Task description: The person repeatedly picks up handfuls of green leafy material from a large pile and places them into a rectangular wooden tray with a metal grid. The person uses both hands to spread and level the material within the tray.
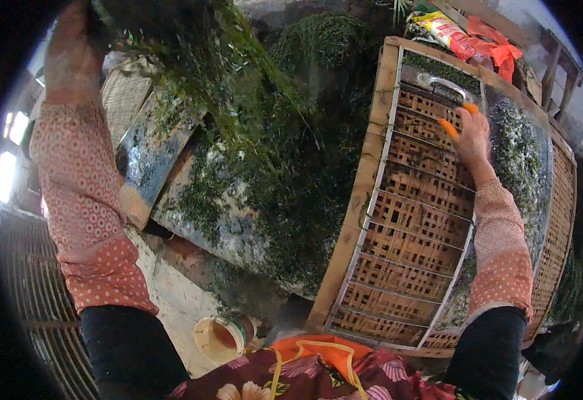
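My left hand (73, 42) is raised at the upper left, its fingers hidden in shadow and behind greenery. From it hangs a bunch of wet-looking green plant strands (211, 65), blurred at the tips. My right hand (473, 132) has orange finger covers on two fingertips, which stand apart with nothing visible between them. It is over a woven bamboo screen (411, 200) divided by thin cross rods in a pale rectangular frame (371, 210). A curved metal handle (446, 85) lies just beyond my fingertips, at the screen's far end.
A heap of dark green strands (316, 150) covers the board (211, 240) left of the wooden frame (341, 240). Scraps lie on a metal sheet (516, 145) at right. Behind are a printed plastic packet (444, 32) and red bag (504, 52). A bucket (219, 340) stands below.
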A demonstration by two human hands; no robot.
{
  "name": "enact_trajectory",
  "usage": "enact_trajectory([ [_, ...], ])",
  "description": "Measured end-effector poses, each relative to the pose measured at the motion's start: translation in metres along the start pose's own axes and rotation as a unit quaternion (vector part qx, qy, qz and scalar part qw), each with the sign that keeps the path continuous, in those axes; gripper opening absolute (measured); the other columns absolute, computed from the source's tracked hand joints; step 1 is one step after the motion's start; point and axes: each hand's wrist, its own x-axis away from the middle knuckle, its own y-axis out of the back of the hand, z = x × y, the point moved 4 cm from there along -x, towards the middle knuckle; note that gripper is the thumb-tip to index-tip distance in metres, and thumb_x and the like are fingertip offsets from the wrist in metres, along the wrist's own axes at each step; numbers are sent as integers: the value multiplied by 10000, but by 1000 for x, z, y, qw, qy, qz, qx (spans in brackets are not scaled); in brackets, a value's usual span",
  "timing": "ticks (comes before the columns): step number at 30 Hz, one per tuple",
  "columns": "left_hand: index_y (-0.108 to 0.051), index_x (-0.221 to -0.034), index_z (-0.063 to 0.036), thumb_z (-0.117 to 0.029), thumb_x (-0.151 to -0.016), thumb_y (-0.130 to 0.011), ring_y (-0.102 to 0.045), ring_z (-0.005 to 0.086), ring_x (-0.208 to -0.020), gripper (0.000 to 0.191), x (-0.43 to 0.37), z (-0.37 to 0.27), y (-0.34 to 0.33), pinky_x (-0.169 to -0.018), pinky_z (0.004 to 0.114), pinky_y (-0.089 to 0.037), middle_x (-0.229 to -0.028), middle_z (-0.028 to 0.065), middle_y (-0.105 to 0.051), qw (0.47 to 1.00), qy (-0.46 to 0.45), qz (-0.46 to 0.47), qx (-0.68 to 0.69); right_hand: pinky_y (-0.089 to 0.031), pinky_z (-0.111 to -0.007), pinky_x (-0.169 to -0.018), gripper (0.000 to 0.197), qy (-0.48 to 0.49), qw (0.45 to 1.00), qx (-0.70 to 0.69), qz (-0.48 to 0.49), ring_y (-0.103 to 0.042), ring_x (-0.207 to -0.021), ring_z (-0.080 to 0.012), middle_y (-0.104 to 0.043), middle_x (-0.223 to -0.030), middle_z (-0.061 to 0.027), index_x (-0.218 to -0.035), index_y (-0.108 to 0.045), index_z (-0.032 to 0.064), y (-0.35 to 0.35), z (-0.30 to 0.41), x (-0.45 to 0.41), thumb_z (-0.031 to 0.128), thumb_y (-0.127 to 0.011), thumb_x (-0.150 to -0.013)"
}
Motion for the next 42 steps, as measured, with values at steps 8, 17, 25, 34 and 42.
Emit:
enact_trajectory([
  [8, -453, -1368, -97, -168, -785, -737, -518, 241, -1212, 652, 12, 125, 44, -975, 345, -438, -1314, 116, -540, 964, 235, 0, -123, -428, -325, -931, 517, 157, 659, -721, 144, -501, -1175, -194, -557, -1278, -95, -1374, -461, 56, 30, 272, -95, 327, -591, -953],
  [17, -390, -1424, -90, -201, -802, -723, -459, 278, -1296, 714, 151, 359, -44, -1006, 385, -411, -1395, 154, -475, 845, 517, -114, -81, -382, -271, -373, 212, -331, 366, -833, 252, -557, -573, -156, -612, -812, -29, -923, -638, 115, 9, 305, -66, 326, -613, -929],
  [25, -551, -1235, -62, -67, -691, -760, -479, 329, -1234, 582, 126, 275, -85, -1009, 419, -420, -1354, 133, -480, 872, 203, 141, -422, -579, -439, -676, 390, -280, 483, -809, 186, -712, -754, -263, -709, -879, -137, -1039, -677, 4, 3, 274, -90, 348, -730, -863],
  [34, -627, -1155, -333, -255, -623, -810, -306, 365, -1354, 568, 98, 194, -181, -1018, 559, -241, -1378, 44, -454, 847, -207, 150, -467, -392, -229, -380, 256, -171, 446, -782, 401, -509, -490, -124, -591, -693, -52, -1033, -625, 1, 73, 305, -73, 239, -625, -939],
  [42, -628, -1271, -142, -723, -791, -522, -410, 324, -1289, 761, 97, 262, -169, -1008, 511, -320, -1320, 63, -571, 670, -45, 332, -663, -516, -237, -575, 262, -61, 628, -757, 170, -594, -644, -107, -640, -830, -47, -1169, -603, 5, 192, 252, -156, 174, -565, -973],
])
